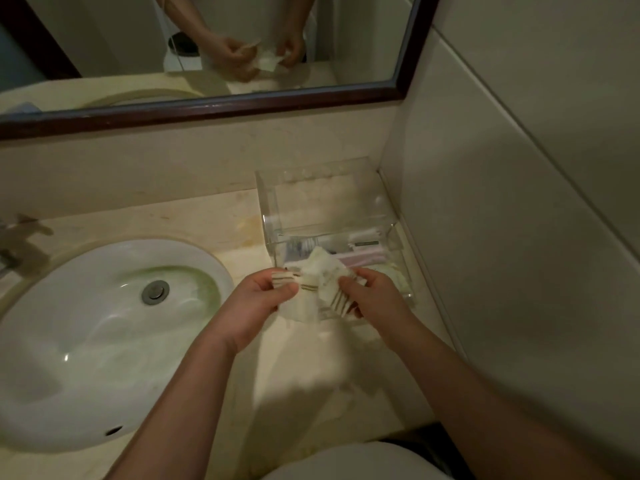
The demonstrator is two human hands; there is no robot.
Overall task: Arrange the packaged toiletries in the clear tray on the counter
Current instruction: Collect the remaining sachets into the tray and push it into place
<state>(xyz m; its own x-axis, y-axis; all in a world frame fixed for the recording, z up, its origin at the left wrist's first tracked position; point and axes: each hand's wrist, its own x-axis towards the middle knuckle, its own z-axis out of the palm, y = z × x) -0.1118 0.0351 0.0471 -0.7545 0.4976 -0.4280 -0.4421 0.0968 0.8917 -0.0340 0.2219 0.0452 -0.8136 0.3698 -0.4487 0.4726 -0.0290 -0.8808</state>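
Stone counter [207, 216], cream and mottled, runs from a white sink [86, 341] on the left to a pale tiled wall [519, 237] on the right. A dark-framed mirror [346, 29] hangs at the far side. The clear tray [391, 216] sits in the far right corner, against the wall, with slim wrapped items [360, 249] lying along its near side.

Just above the tray's near edge, the left hand [256, 306] and right hand [377, 299] each grip white striped packets [322, 282], fingers curled around them. The packets overlap, and their number and printing cannot be made out. A tap [20, 233] is cut off at the left edge; a white rounded object [356, 459] is cropped at the near edge.
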